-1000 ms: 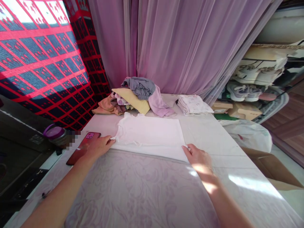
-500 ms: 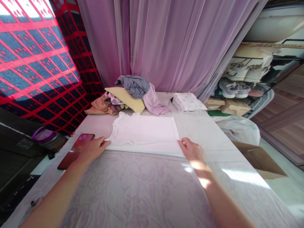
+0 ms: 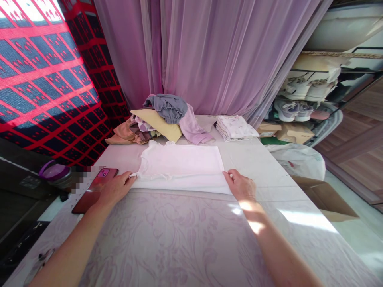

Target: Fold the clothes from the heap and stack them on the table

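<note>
A white shirt (image 3: 182,161) lies on the table, its neckline toward the left and its near edge turned over in a fold. My left hand (image 3: 118,186) pinches the near left corner, by a sleeve or shoulder. At the opposite end, my right hand (image 3: 241,185) pinches the shirt's near right edge between thumb and fingers. Both hands rest low, close to the cloth surface. A red phone (image 3: 89,195) lies beside my left wrist, partly covered by it.
A heap of crumpled clothes (image 3: 164,119) sits at the back of the table (image 3: 176,239). To its right is a folded stack of cloth (image 3: 236,127). Purple curtains (image 3: 203,56) hang behind. An open cardboard box (image 3: 326,199) and a shoe rack (image 3: 344,71) stand at the right.
Both hands keep their pinch on the shirt, which looks almost the same. The whole view has shifted slightly.
</note>
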The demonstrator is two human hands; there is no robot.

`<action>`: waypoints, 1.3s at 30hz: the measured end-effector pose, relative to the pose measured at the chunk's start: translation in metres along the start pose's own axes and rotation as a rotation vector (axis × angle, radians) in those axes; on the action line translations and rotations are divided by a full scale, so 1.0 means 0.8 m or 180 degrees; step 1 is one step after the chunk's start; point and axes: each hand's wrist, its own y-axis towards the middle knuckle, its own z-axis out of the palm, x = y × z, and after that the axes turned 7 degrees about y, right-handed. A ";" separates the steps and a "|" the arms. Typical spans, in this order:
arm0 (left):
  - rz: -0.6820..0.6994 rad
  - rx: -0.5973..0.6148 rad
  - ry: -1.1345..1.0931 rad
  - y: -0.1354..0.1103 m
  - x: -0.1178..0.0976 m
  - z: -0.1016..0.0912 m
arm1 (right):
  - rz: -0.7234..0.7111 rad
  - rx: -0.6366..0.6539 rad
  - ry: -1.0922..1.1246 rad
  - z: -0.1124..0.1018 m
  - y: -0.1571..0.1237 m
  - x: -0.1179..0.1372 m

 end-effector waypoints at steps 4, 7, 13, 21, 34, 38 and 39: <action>-0.0088 0.0079 -0.0010 0.000 -0.003 -0.002 | 0.0005 0.0259 -0.0082 0.003 0.009 0.000; -0.0085 0.0074 -0.0112 0.000 -0.003 -0.002 | 0.0067 0.0189 0.0057 0.004 0.011 -0.007; -0.0252 -0.0081 -0.0687 -0.002 0.006 0.004 | -0.0503 -0.0758 0.0596 0.011 -0.008 -0.007; -0.0278 -0.0191 -0.0834 -0.011 0.010 0.016 | -0.2108 -0.0427 0.0923 0.039 -0.039 0.028; 0.0933 -0.1594 -0.0868 -0.048 -0.042 0.024 | -0.1940 -0.0055 0.0690 0.047 -0.060 0.031; 0.2585 -0.1162 -0.0666 -0.056 -0.103 0.039 | -0.2103 0.0099 0.0530 0.047 -0.068 0.058; 0.2741 -0.1064 -0.0552 -0.054 -0.114 0.043 | -0.2116 0.0183 0.0502 0.047 -0.070 0.065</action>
